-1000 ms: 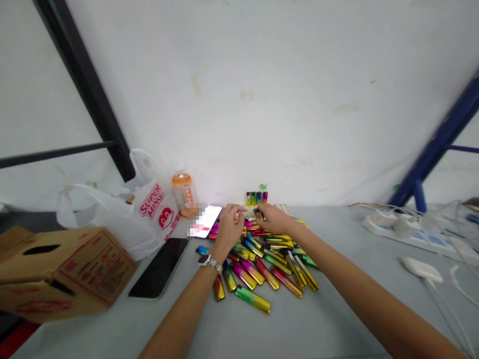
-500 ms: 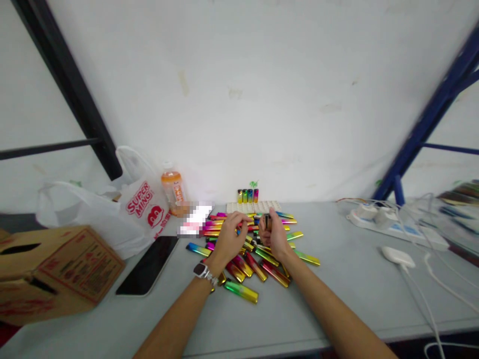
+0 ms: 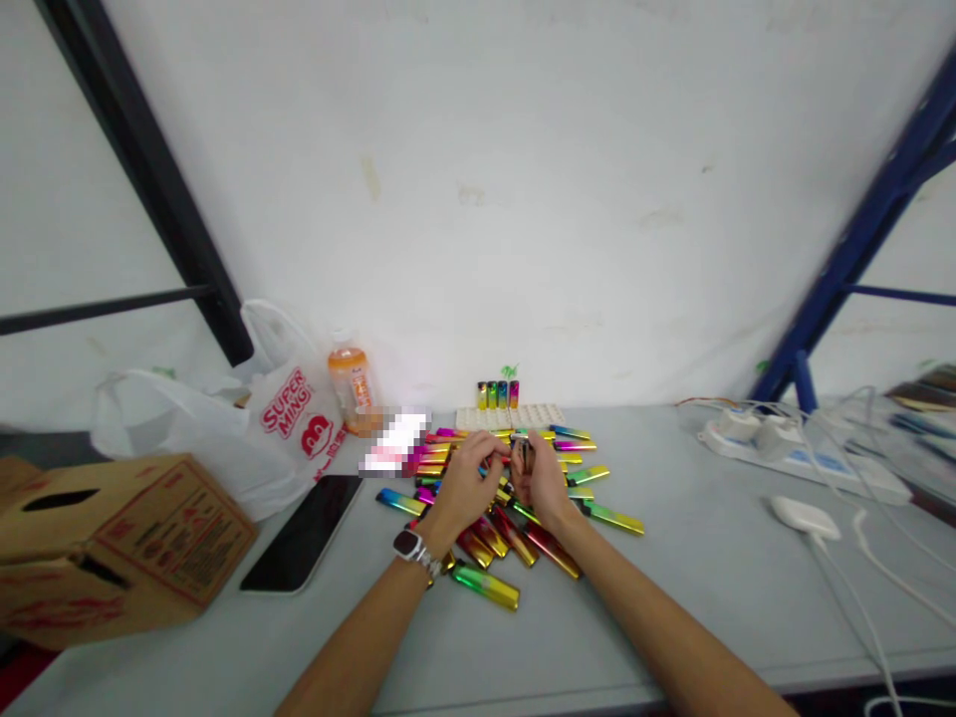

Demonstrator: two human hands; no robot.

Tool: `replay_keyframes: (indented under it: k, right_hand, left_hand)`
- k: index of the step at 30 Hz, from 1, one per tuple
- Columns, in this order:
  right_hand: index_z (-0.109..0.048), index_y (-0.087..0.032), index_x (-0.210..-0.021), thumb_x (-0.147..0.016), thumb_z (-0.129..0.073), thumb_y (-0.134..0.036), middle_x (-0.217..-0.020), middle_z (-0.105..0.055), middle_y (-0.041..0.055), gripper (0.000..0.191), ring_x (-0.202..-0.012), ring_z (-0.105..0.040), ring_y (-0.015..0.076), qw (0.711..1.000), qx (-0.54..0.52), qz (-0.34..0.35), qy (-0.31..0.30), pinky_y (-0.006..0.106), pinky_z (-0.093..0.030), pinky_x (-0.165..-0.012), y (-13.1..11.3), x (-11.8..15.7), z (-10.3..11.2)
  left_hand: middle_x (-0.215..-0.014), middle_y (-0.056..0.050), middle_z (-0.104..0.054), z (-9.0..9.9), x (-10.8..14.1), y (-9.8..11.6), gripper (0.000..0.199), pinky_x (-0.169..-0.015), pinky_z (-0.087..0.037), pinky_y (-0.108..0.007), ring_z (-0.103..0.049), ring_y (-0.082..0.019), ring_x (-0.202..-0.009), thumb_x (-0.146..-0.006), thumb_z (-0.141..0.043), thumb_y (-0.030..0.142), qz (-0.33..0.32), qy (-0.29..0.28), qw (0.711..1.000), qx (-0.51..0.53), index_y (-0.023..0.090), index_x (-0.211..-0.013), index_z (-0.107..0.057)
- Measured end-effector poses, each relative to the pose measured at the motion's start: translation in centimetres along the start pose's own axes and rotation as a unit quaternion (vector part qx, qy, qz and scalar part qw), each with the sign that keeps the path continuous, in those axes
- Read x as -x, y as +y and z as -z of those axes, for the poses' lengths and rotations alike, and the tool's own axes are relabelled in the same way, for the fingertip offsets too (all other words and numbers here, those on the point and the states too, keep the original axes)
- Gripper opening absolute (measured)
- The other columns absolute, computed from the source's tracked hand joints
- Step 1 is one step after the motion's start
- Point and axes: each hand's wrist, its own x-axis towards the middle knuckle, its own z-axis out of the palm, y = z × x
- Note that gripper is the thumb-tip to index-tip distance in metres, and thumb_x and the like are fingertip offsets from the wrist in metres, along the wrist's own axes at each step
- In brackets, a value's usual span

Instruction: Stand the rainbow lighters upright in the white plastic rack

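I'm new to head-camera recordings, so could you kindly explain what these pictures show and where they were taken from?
There is no machine here: a person works bare-handed, seen by one camera worn on the head, looking forward and down. On the grey table lie many shiny lighters; four standing lighters form a row by the pale tray near the wall. The right hand grips what looks like a lighter; whether the left hand holds anything is unclear.
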Motion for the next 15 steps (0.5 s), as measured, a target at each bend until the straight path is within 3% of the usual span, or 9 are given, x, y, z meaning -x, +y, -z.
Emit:
replay_keyframes:
  k: [4, 9, 15]
  right_hand:
    - [-0.038, -0.022, -0.054, -0.076, -0.044, -0.080, -0.039, -0.027, -0.0087, 0.062, -0.033, -0.016, 0.0047, 0.996, -0.062, -0.059, -0.037, 0.019, -0.008, -0.034, -0.21, 0.19, 0.10]
    - [-0.039, -0.022, -0.054, -0.075, -0.046, -0.078, -0.038, -0.026, -0.0089, 0.061, -0.033, -0.016, 0.0048, 0.995, -0.067, -0.065, -0.044, 0.019, -0.009, -0.034, -0.20, 0.31, 0.07]
    - [-0.039, -0.024, -0.052, -0.087, -0.038, -0.055, -0.038, -0.034, -0.0053, 0.047, -0.032, -0.025, 0.0082, 0.999, 0.032, 0.035, -0.007, 0.022, -0.017, -0.032, 0.25, -0.03, 0.05]
  left_hand:
    - [-0.086, -0.005, -0.065, 0.09, -0.02, -0.08, 0.019, -0.086, -0.048, -0.036, -0.060, -0.020, -0.089, -0.088, -0.046, 0.013, 0.000, 0.003, 1.000, -0.001, 0.021, -0.081, -0.062]
    - [-0.084, -0.004, -0.064, 0.14, -0.04, 0.03, 0.019, -0.086, -0.047, -0.035, -0.060, -0.019, -0.087, -0.089, -0.047, 0.012, -0.004, 0.000, 1.000, -0.002, 0.020, -0.080, -0.062]
    - [-0.084, -0.005, -0.064, 0.04, -0.07, 0.18, 0.019, -0.081, -0.049, -0.034, -0.059, -0.019, -0.086, -0.086, -0.047, 0.010, -0.010, 0.009, 1.000, -0.002, 0.020, -0.080, -0.062]
